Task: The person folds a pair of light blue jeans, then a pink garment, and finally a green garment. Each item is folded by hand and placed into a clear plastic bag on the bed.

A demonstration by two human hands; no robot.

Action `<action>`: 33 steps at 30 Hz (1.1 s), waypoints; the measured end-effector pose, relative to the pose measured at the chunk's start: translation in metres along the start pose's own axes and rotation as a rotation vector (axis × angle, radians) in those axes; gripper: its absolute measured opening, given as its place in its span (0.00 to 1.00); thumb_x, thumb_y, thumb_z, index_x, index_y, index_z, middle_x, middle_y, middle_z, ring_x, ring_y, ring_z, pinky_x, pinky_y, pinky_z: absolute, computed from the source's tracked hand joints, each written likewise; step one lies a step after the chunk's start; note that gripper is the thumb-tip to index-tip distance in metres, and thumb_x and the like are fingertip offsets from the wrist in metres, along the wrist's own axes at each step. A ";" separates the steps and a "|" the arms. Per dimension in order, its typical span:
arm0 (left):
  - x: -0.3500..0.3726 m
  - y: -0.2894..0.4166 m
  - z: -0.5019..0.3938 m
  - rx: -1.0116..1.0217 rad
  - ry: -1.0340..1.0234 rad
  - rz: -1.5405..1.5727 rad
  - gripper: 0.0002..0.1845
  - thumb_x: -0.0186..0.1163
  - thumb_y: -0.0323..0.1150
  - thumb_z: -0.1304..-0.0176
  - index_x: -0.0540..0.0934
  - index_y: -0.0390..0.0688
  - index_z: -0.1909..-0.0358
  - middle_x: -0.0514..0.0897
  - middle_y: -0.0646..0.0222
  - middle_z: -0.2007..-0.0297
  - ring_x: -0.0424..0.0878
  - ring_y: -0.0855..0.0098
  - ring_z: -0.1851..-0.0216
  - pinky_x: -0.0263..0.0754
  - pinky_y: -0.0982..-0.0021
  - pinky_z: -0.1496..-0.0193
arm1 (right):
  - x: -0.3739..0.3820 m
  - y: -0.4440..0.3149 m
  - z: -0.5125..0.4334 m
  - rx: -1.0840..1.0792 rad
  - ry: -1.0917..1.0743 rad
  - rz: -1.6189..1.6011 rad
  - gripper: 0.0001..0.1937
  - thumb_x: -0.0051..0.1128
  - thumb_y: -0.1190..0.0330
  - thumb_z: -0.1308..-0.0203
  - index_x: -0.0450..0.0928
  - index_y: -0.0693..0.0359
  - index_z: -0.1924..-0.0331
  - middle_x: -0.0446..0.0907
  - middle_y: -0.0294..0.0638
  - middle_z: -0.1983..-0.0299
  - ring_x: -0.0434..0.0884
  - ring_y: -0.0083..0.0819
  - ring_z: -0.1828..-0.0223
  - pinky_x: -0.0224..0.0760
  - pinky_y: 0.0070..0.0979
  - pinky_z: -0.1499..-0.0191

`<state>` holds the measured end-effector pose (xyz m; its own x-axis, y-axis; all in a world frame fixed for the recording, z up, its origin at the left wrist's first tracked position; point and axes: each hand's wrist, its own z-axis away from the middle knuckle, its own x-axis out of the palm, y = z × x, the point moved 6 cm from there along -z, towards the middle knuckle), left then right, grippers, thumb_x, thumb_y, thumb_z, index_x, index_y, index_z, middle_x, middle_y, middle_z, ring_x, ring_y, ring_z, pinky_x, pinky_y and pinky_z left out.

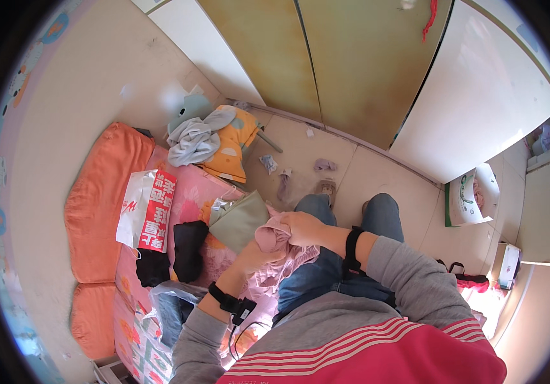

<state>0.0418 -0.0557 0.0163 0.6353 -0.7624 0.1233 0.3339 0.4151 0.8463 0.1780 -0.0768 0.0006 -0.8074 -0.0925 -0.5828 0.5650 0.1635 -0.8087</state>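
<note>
A pink knitted garment is bunched over my lap, with one rolled-up part sticking up between my hands. My left hand grips its lower left side, and the fingers are partly hidden by the cloth. From the other side my right hand pinches the upper edge. Just beyond my left hand, a sage-green folded piece lies on the pink floral bedding. Farther left are a black folded cloth and a second black cloth. A clear plastic bag with dark blue fabric inside sits beside my left forearm.
Orange cushions line the wall behind a white-and-red printed bag. A grey cloth rests by a yellow patterned cushion. Socks lie on the tiled floor near a slipper. An open carton stands right, by the wardrobe doors.
</note>
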 end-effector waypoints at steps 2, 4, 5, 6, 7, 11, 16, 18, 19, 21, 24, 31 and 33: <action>-0.002 0.003 -0.001 -0.022 0.052 -0.261 0.23 0.69 0.27 0.56 0.78 0.33 0.55 0.83 0.59 0.58 0.81 0.65 0.55 0.75 0.66 0.51 | 0.007 0.016 -0.005 0.126 -0.158 -0.126 0.24 0.63 0.71 0.64 0.79 0.62 0.54 0.81 0.50 0.63 0.81 0.47 0.60 0.75 0.33 0.59; -0.014 0.008 -0.002 -0.064 0.267 -0.668 0.22 0.69 0.32 0.57 0.79 0.29 0.61 0.83 0.53 0.68 0.83 0.57 0.64 0.77 0.62 0.60 | 0.017 0.024 -0.005 0.275 -0.321 -0.303 0.25 0.64 0.71 0.64 0.78 0.63 0.54 0.81 0.52 0.60 0.81 0.46 0.59 0.74 0.32 0.57; -0.020 0.012 -0.001 -0.089 0.391 -0.885 0.22 0.69 0.35 0.57 0.79 0.26 0.65 0.84 0.49 0.73 0.84 0.51 0.69 0.78 0.60 0.65 | 0.021 0.024 -0.004 0.340 -0.381 -0.405 0.25 0.65 0.71 0.64 0.78 0.64 0.53 0.81 0.52 0.59 0.81 0.46 0.58 0.74 0.31 0.56; -0.020 0.017 -0.002 -0.032 0.438 -0.965 0.25 0.69 0.40 0.62 0.78 0.25 0.69 0.80 0.39 0.72 0.82 0.45 0.64 0.78 0.58 0.63 | 0.017 0.022 -0.006 0.316 -0.329 -0.404 0.26 0.66 0.70 0.64 0.78 0.65 0.53 0.81 0.53 0.59 0.81 0.46 0.58 0.74 0.32 0.56; -0.024 0.016 -0.002 -0.083 0.457 -0.994 0.23 0.69 0.38 0.61 0.79 0.26 0.69 0.82 0.42 0.72 0.82 0.48 0.65 0.78 0.59 0.63 | 0.013 0.017 -0.006 0.274 -0.261 -0.417 0.27 0.67 0.70 0.65 0.77 0.65 0.53 0.81 0.53 0.59 0.81 0.46 0.58 0.74 0.33 0.56; -0.021 0.007 -0.005 -0.085 0.273 -0.561 0.20 0.68 0.30 0.56 0.80 0.31 0.60 0.84 0.55 0.64 0.84 0.59 0.62 0.78 0.60 0.60 | 0.013 0.006 0.005 0.196 -0.325 -0.019 0.27 0.68 0.69 0.65 0.76 0.62 0.52 0.81 0.53 0.60 0.81 0.47 0.58 0.74 0.34 0.56; 0.003 0.000 -0.003 0.004 -0.148 0.230 0.35 0.73 0.32 0.51 0.69 0.36 0.41 0.80 0.63 0.52 0.81 0.65 0.53 0.77 0.64 0.57 | 0.009 0.007 0.006 0.203 -0.168 0.092 0.24 0.65 0.70 0.63 0.77 0.59 0.55 0.81 0.50 0.63 0.81 0.47 0.58 0.74 0.34 0.55; -0.008 -0.007 -0.006 -0.039 -0.027 -0.195 0.31 0.72 0.34 0.56 0.74 0.34 0.49 0.82 0.60 0.57 0.81 0.67 0.56 0.76 0.65 0.56 | 0.008 0.004 0.005 0.082 -0.128 0.084 0.23 0.65 0.70 0.63 0.77 0.59 0.55 0.81 0.49 0.63 0.81 0.45 0.58 0.74 0.33 0.55; -0.013 -0.010 -0.006 -0.067 0.037 -0.376 0.30 0.72 0.36 0.57 0.76 0.33 0.51 0.83 0.59 0.59 0.82 0.67 0.57 0.76 0.66 0.56 | 0.007 0.007 0.005 0.091 -0.132 -0.068 0.23 0.65 0.71 0.63 0.77 0.59 0.55 0.81 0.49 0.62 0.81 0.44 0.58 0.74 0.32 0.54; -0.023 -0.015 -0.007 -0.165 0.177 -0.711 0.30 0.72 0.38 0.60 0.78 0.32 0.55 0.84 0.55 0.63 0.83 0.66 0.60 0.76 0.67 0.58 | 0.013 0.019 0.005 0.244 -0.276 -0.297 0.23 0.66 0.71 0.63 0.78 0.60 0.55 0.81 0.49 0.61 0.81 0.42 0.57 0.73 0.30 0.54; -0.033 -0.004 -0.006 -0.070 0.427 -0.937 0.28 0.72 0.38 0.61 0.79 0.30 0.58 0.84 0.51 0.67 0.85 0.65 0.64 0.77 0.67 0.61 | 0.016 0.012 0.005 0.239 -0.345 -0.769 0.25 0.68 0.70 0.64 0.77 0.63 0.54 0.80 0.50 0.59 0.80 0.41 0.57 0.73 0.29 0.53; -0.012 -0.003 -0.008 -0.222 0.088 0.056 0.25 0.67 0.26 0.53 0.77 0.34 0.50 0.83 0.61 0.58 0.82 0.67 0.57 0.77 0.66 0.53 | 0.007 0.004 0.007 0.142 -0.202 -0.115 0.23 0.66 0.71 0.65 0.79 0.60 0.57 0.81 0.53 0.60 0.81 0.47 0.57 0.74 0.35 0.59; 0.003 0.004 -0.002 -0.177 -0.057 0.316 0.27 0.66 0.24 0.52 0.74 0.36 0.46 0.81 0.63 0.55 0.81 0.66 0.54 0.76 0.65 0.51 | 0.009 0.012 0.008 0.250 -0.217 -0.040 0.23 0.65 0.71 0.64 0.80 0.59 0.56 0.82 0.53 0.62 0.81 0.48 0.57 0.74 0.36 0.59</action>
<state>0.0463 -0.0553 0.0190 0.6878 -0.6075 0.3973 0.2463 0.7101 0.6596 0.1789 -0.0833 -0.0152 -0.7901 -0.3057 -0.5314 0.5792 -0.0882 -0.8104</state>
